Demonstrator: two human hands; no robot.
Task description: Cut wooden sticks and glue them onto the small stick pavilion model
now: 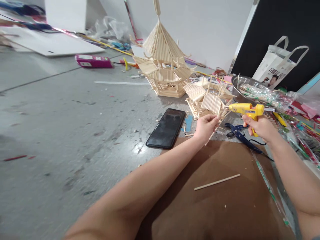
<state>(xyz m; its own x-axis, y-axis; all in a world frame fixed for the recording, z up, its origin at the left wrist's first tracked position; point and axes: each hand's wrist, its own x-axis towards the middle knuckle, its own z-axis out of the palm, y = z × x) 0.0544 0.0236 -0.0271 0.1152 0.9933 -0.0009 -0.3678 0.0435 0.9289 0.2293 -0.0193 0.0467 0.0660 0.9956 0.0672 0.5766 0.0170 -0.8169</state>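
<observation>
Brown board [220, 206] lay nearest with one loose stick [217, 182] on it; beyond, the left hand [206, 127] pinched the small stick model [207, 100] while the right hand [260, 126] gripped the yellow glue gun [246, 109], nozzle at its edge. Gluing seemed under way; the joint likely needed steady pressure next, with the finished pagoda [163, 63] standing farther back.

A black smartphone [166, 128] lay face up on the grey concrete floor [62, 110], just beside the edge of a brown cardboard sheet [212, 206]. One thin wooden stick [217, 182] lay alone on that cardboard. Farther back stood a tall pagoda model made of wooden sticks [162, 63], and a pink flat box [93, 61] lay to its left. On the right, a round metal bowl [240, 87] stood near a white tote bag [277, 66]. Blue-handled pliers [238, 133] lay on the floor.
</observation>
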